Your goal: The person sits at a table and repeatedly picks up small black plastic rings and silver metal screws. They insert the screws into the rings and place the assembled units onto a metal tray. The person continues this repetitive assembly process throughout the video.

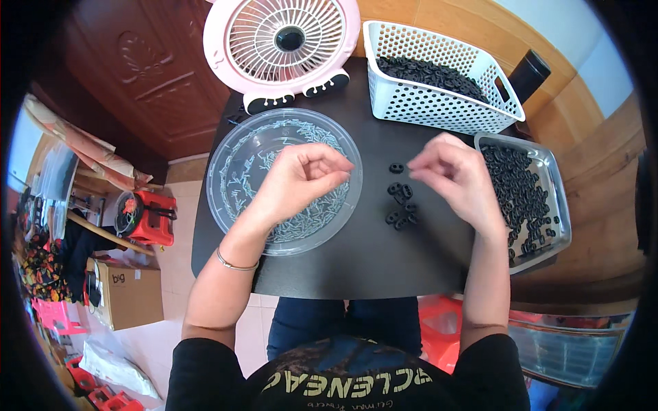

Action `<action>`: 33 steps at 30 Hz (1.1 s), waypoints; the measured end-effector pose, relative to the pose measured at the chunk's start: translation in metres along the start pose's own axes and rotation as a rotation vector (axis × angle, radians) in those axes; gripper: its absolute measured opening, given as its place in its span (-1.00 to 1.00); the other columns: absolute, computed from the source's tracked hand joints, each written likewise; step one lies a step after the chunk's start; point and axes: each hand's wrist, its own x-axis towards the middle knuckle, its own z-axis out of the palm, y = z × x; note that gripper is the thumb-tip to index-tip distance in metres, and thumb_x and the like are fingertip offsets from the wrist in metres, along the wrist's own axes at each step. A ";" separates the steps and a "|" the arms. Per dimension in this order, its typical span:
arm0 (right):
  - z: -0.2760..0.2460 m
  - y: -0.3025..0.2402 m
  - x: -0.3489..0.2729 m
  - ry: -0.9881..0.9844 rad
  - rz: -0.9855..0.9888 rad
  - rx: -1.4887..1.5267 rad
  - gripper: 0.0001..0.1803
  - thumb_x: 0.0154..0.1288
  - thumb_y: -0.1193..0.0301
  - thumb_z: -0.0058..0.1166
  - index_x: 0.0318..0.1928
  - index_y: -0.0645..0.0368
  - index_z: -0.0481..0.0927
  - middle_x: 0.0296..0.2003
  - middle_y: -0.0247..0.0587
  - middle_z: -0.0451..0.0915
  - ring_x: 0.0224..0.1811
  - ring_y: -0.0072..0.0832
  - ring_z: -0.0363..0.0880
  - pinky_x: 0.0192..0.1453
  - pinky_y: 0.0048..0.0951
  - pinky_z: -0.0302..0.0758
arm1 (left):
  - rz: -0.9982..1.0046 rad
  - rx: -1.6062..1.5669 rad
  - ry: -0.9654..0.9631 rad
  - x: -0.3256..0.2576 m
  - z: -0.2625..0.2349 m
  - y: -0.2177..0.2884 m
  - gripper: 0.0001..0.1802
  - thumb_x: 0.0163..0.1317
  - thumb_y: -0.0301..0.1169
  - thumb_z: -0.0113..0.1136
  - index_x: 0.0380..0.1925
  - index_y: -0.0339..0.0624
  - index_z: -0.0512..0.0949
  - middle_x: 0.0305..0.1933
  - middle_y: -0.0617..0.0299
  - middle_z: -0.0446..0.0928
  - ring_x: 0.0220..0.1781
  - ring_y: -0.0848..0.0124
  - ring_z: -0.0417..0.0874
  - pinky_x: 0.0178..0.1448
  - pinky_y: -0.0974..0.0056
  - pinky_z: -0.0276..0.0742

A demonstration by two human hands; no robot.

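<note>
My left hand is over the right part of a clear round tub, thumb and fingertips brought together; anything between them is too small to make out. Small silver screws lie scattered and heaped in that tub. Across from it, my right hand hovers above the table with its fingers pinched, and what they hold, if anything, I cannot tell. Between the hands a black oval piece with two holes lies alone on the dark tabletop. Closer to me sits a small cluster of similar black pieces.
A clear tray of black pieces stands at the right edge, partly behind my right hand. Behind it are a white perforated basket filled with black pieces and a dark cylinder. A pink fan stands at the back left.
</note>
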 end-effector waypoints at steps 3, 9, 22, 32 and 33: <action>0.028 0.001 0.015 0.061 -0.013 0.268 -0.87 0.00 0.60 0.13 -0.36 0.22 0.60 -0.42 -0.33 0.45 -0.44 -0.64 0.45 -0.38 -0.65 0.41 | -0.057 -0.136 -0.041 -0.001 0.005 0.002 -0.87 0.07 -0.58 0.15 -0.33 -0.34 0.55 -0.39 0.28 0.56 -0.38 0.65 0.52 -0.24 0.55 0.45; 0.059 0.017 0.002 0.057 0.073 0.535 -0.82 0.10 0.63 0.03 -0.23 0.24 0.56 -0.37 -0.33 0.44 -0.31 -0.62 0.50 -0.22 -0.64 0.46 | -0.080 -0.313 -0.043 0.000 0.007 -0.006 -0.86 0.08 -0.56 0.16 -0.31 -0.31 0.55 -0.38 0.28 0.56 -0.32 0.62 0.53 -0.18 0.51 0.46; 0.058 0.011 -0.004 0.081 0.047 0.635 -0.80 0.10 0.66 0.04 -0.22 0.27 0.56 -0.31 -0.26 0.51 -0.30 -0.61 0.53 -0.21 -0.65 0.49 | -0.012 -0.370 0.022 0.000 0.017 -0.005 -0.71 0.04 -0.66 0.12 -0.18 -0.27 0.44 -0.37 0.34 0.50 -0.29 0.65 0.51 -0.14 0.54 0.43; 0.061 0.013 -0.006 0.032 0.007 0.649 -0.75 0.11 0.66 0.01 -0.17 0.23 0.57 -0.31 -0.24 0.50 -0.33 -0.58 0.56 -0.24 -0.67 0.52 | 0.008 -0.365 -0.011 0.001 0.018 -0.011 -0.68 0.06 -0.65 0.10 -0.13 -0.27 0.41 -0.38 0.35 0.48 -0.32 0.68 0.48 -0.21 0.57 0.39; 0.061 0.012 -0.005 0.037 0.011 0.635 -0.75 0.11 0.66 0.01 -0.17 0.24 0.57 -0.31 -0.24 0.50 -0.33 -0.57 0.56 -0.24 -0.66 0.52 | 0.011 -0.370 -0.023 0.001 0.019 -0.009 -0.68 0.06 -0.65 0.10 -0.13 -0.27 0.41 -0.38 0.35 0.48 -0.33 0.68 0.48 -0.22 0.58 0.39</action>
